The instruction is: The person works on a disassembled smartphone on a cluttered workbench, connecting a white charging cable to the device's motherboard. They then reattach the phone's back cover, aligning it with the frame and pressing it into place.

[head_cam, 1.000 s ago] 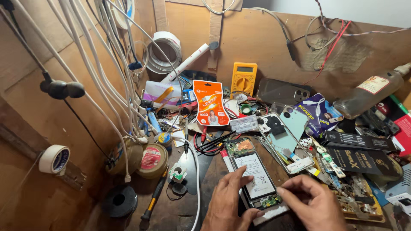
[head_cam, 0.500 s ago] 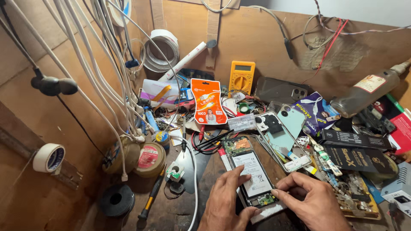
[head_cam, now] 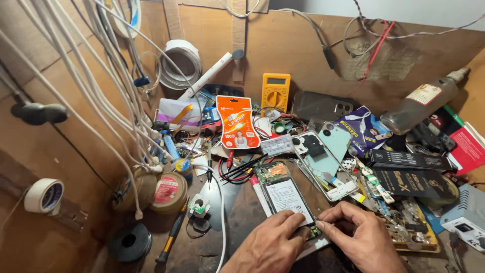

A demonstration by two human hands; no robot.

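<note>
The opened phone (head_cam: 285, 198) lies back-up on the wooden bench (head_cam: 242, 217), its lower end under both hands. The left hand (head_cam: 270, 247) presses curled fingers on that end; the right hand (head_cam: 361, 240) pinches at the lower circuit board. A white-labelled battery and a green board show. A yellow multimeter (head_cam: 276, 91) and white cables (head_cam: 101, 76) crowd the bench.

Cluttered bench, wooden back wall

A yellow multimeter (head_cam: 276, 91) is propped against the wall beside an orange packet (head_cam: 237, 122); white cables (head_cam: 101, 86) are hung at the left, near a tape roll (head_cam: 44, 195) and a wire spool (head_cam: 130, 241).
</note>
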